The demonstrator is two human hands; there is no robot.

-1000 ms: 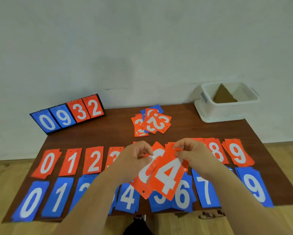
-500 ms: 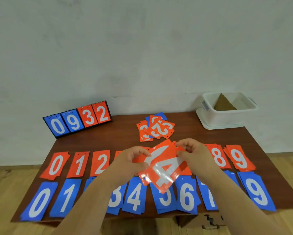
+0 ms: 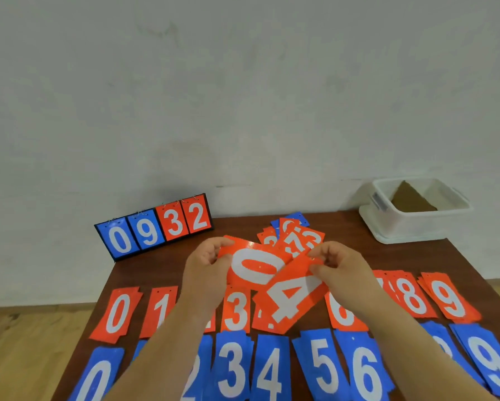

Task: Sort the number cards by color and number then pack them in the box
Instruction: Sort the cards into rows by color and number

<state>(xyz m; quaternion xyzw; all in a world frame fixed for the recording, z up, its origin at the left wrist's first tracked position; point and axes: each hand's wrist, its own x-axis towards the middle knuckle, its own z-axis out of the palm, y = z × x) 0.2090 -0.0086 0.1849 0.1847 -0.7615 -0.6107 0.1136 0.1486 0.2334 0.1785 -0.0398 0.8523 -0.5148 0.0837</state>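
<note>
My left hand [image 3: 206, 266] grips a red 0 card [image 3: 256, 266] by its left edge, above the middle of the table. My right hand [image 3: 340, 263] pinches the top corner of a red 4 card [image 3: 290, 299], which hangs tilted and overlaps the 0 card. Below them a row of red number cards [image 3: 118, 314] runs from 0 to 9, and a row of blue number cards [image 3: 235, 369] lies along the near edge. A loose pile of unsorted cards [image 3: 293, 235] sits behind my hands. The white box [image 3: 414, 221] stands at the far right corner.
A flip scoreboard [image 3: 156, 227] showing 0 9 3 2 stands at the far left of the brown table [image 3: 162, 267]. A brown cardboard piece [image 3: 409, 202] leans inside the white box. A wall rises right behind the table, and wooden floor lies on both sides.
My hands have pulled the two red cards apart, so the 0 card now shows fully in my left hand and the 4 card hangs from my right. The view has tilted upward.
</note>
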